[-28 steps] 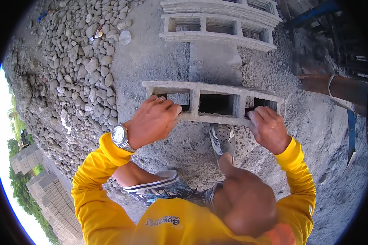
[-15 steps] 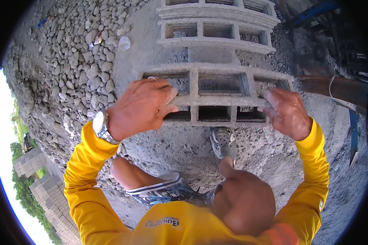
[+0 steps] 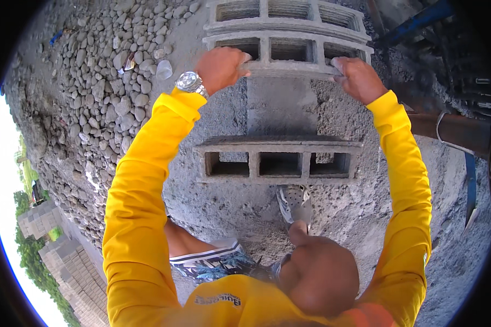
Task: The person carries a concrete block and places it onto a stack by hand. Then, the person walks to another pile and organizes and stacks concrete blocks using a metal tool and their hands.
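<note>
Farther from me, a grey hollow concrete block (image 3: 291, 66) with three openings is gripped at both ends. My left hand (image 3: 221, 70), with a metal watch on its wrist, closes over the near wall at the left opening. At the right opening, my right hand (image 3: 360, 79) pinches that same wall with its thumb on the near side. Just beyond and nearly against it is another hollow concrete block (image 3: 289, 25). Closer to my feet, a separate hollow concrete block (image 3: 281, 146) rests on the ground with its openings toward me; neither hand touches it.
Rounded stones (image 3: 101, 87) cover the ground on the left, with a clear plastic cup (image 3: 164, 70) at their edge. A rusty metal beam (image 3: 461, 129) and a blue metal bar (image 3: 471, 180) stand at the right. Stacked blocks (image 3: 73, 272) show at lower left.
Both hands have moved away from me with the concrete block, from above the near block to the far blocks. The near block is now uncovered.
</note>
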### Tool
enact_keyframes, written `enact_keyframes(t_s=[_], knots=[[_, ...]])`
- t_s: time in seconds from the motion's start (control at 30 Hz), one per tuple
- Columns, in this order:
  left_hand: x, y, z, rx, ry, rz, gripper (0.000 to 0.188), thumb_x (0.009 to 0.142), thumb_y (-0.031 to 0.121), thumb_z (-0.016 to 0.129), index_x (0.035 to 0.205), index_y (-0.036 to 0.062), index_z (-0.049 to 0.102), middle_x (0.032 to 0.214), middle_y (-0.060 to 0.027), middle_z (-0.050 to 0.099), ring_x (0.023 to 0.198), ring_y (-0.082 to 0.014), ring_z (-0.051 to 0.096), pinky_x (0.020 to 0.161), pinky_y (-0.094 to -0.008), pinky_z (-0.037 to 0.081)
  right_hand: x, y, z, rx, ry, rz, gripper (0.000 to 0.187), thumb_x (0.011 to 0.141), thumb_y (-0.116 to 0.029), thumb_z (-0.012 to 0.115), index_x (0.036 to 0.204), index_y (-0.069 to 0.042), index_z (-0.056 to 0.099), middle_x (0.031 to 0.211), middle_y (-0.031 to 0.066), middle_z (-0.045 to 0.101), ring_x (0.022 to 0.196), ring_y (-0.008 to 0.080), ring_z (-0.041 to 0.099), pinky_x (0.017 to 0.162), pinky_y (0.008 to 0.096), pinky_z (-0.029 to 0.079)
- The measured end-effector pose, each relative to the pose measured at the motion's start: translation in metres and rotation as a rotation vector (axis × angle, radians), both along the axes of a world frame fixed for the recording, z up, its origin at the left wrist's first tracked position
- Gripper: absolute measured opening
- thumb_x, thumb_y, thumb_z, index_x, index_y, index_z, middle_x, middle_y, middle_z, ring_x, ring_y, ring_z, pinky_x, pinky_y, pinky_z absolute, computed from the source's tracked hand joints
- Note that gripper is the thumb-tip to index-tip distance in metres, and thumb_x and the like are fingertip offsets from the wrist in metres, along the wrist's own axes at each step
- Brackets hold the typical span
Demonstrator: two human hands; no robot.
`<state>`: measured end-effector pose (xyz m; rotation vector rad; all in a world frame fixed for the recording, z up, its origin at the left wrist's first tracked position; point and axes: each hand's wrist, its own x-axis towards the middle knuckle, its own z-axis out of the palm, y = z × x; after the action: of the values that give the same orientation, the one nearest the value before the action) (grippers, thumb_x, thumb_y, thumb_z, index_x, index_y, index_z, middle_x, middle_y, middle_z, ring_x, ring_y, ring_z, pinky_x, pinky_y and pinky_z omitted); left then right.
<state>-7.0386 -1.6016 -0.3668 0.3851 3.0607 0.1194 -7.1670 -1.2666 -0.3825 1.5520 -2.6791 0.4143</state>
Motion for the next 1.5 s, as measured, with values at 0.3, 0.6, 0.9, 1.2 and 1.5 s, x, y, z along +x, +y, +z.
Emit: enact_keyframes(t_s=[0.3, 0.6, 0.9, 1.2, 1.5], knots=[[-0.029, -0.007, 0.011, 0.042, -0.179, -0.038, 0.048, 0.080, 0.039, 0.074, 0.113, 0.0047, 0.068, 0.095, -0.0189, 0.068, 0.091, -0.0360, 0.065, 0.079, -0.0447, 0.052, -0.011, -0.007, 0.034, 0.155, -0.279, -0.078, 0.042, 0.080, -0.018, 0.076, 0.114, 0.004, 0.064, 0.099, 0.0240, 0.066, 0.095, 0.0428, 0.061, 0.085, 0.0442, 0.050], [0.001, -0.002, 0.030, 0.644, 0.214, 0.098, 0.048, 0.086, 0.043, 0.071, 0.113, 0.0043, 0.069, 0.104, -0.0137, 0.072, 0.098, -0.0221, 0.068, 0.084, -0.0351, 0.051, 0.003, 0.016, 0.057, -0.208, -0.210, -0.133, 0.049, 0.078, -0.030, 0.079, 0.116, -0.002, 0.065, 0.113, 0.0183, 0.067, 0.107, 0.0315, 0.064, 0.094, 0.0362, 0.049], [-0.010, -0.032, 0.011, 0.225, -0.263, 0.756, 0.070, 0.085, 0.059, 0.057, 0.096, -0.0091, 0.068, 0.087, -0.0307, 0.067, 0.084, -0.0439, 0.067, 0.077, -0.0451, 0.052, -0.014, 0.035, 0.027, -0.082, -0.306, -0.720, 0.057, 0.086, -0.054, 0.061, 0.091, 0.002, 0.071, 0.083, 0.0223, 0.069, 0.084, 0.0366, 0.068, 0.077, 0.0403, 0.051], [-0.030, -0.024, 0.002, 0.343, -0.246, 0.743, 0.056, 0.089, 0.040, 0.050, 0.101, -0.0127, 0.062, 0.083, -0.0278, 0.067, 0.068, -0.0404, 0.067, 0.072, -0.0438, 0.055, -0.017, 0.037, 0.020, -0.041, -0.233, -0.774, 0.056, 0.087, -0.055, 0.059, 0.098, -0.001, 0.072, 0.094, 0.0234, 0.069, 0.095, 0.0419, 0.065, 0.086, 0.0449, 0.050], [-0.026, -0.032, 0.009, 0.405, -0.361, 0.787, 0.056, 0.093, 0.042, 0.048, 0.118, -0.0079, 0.055, 0.109, -0.0217, 0.064, 0.075, -0.0289, 0.070, 0.052, -0.0347, 0.057, 0.010, 0.035, 0.035, 0.056, 0.136, -0.031, 0.041, 0.089, -0.030, 0.068, 0.127, -0.017, 0.063, 0.125, 0.0135, 0.063, 0.116, 0.0326, 0.054, 0.100, 0.0425, 0.044]])
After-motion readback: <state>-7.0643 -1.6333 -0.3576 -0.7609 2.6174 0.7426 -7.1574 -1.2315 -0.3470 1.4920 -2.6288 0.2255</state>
